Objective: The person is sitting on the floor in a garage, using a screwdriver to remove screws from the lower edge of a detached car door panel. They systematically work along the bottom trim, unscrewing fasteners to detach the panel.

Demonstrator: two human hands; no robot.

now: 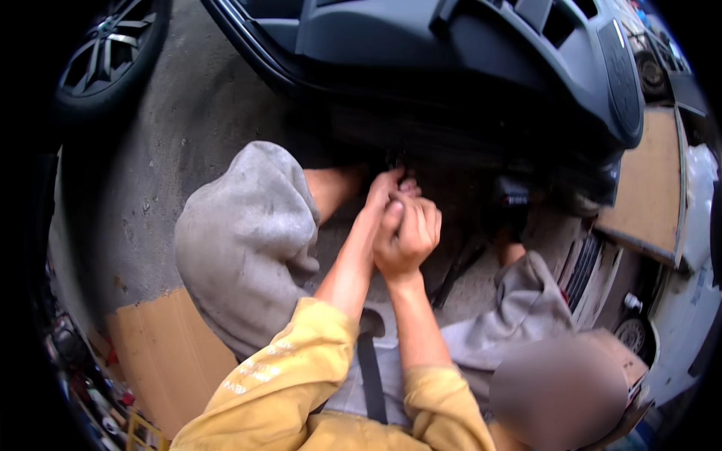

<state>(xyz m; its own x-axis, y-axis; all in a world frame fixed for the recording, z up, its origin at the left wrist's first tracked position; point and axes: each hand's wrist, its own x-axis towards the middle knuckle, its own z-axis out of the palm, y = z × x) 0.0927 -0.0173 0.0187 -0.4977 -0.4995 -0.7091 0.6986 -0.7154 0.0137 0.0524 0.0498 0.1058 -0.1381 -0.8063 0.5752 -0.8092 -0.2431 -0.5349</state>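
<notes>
My left hand [387, 188] reaches forward into the shadow below a dark grey car door [361, 37], its fingers curled together near a small dark piece I cannot make out. Close against its wrist, my right hand [408, 234] is closed with the fingers folded in. Whatever either hand grips is hidden. Both forearms come out of yellow sleeves, between my bent knees in grey trousers. A long, thin dark object [459, 274] lies on the floor to the right of my right hand.
A car wheel [113, 45] with a spoked rim stands at the far left. Flat cardboard [169, 361] lies at the lower left. To the right is a brown board [647, 180], with a white car body part [688, 323] nearby. A round blur covers the lower right.
</notes>
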